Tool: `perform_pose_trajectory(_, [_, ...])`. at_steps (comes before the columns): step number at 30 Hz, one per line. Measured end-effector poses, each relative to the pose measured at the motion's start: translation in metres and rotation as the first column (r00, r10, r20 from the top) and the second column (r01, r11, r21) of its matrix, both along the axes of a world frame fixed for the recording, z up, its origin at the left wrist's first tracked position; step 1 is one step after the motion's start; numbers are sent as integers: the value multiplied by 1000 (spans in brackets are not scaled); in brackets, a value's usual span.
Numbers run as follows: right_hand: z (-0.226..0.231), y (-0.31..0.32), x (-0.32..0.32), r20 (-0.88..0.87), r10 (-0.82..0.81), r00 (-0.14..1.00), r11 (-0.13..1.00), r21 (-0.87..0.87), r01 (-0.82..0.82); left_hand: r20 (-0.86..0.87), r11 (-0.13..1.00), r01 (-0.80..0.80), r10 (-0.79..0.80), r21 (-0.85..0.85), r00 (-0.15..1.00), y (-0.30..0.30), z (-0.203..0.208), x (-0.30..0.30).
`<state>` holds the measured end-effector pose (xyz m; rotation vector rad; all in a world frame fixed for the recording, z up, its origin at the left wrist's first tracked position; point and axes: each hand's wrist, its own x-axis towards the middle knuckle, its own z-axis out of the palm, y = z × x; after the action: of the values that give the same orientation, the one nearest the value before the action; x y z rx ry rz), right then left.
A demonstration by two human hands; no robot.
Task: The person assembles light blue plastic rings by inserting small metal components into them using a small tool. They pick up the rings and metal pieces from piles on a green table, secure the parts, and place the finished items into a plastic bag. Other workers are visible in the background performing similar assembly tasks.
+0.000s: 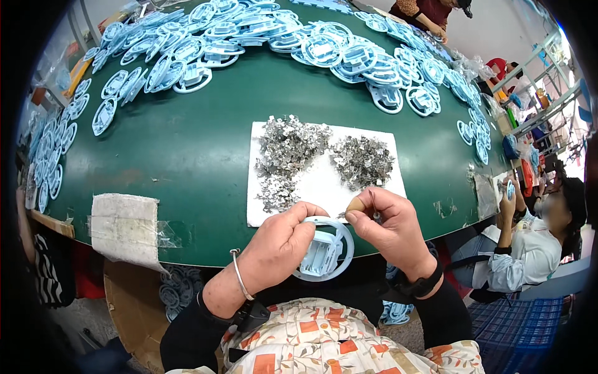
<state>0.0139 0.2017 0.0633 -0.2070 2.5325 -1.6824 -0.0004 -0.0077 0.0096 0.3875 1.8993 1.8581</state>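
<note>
My left hand [277,249] is closed on the upper left rim of a light blue ring-shaped plastic housing [321,254], held over the table's near edge. An open rectangular compartment in the housing's middle faces up. At the ring's upper right, my right hand [386,227] is closed in a pinch. A tiny metal piece [341,215] shows at its fingertips, its exact shape too small to make out. Just beyond my hands lies a white board [311,196] bearing two heaps of small silvery metal pieces, a left heap [283,156] and a right heap [363,162].
Piles of similar blue housings [249,31] cover the far side of the green table [199,137] and its left edge. A whitish pad [124,224] is taped at the near left. To the right sits another person [529,249] holding a blue part; more people are beyond.
</note>
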Motion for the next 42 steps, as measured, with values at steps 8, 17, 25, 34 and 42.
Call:
perform_pose_trajectory(8, [-28, -1, 6, -348, 173, 921, 971, 215, -101, -83, 975, -58, 41, -214, 996, 4, -1, -6])
perform_pose_trajectory(17, [-44, -6, 0, -442, 259, 859, 934, 341, -106, -58, 977, -59, 48, -205, 997, 5, -12, -12])
perform_pose_trajectory(25, [-41, -6, 3, -391, 287, 874, 883, 461, -84, -63, 968, -33, 18, -248, 998, 7, -17, -14])
perform_pose_trajectory(34, [-38, 1, 11, -377, 301, 876, 888, 446, -113, -101, 966, -53, 28, -254, 994, 8, -20, -14])
perform_pose_trajectory(42, [-40, -7, 10, -383, 213, 899, 917, 397, -48, -93, 972, -57, 37, -227, 995, 8, -20, -14])
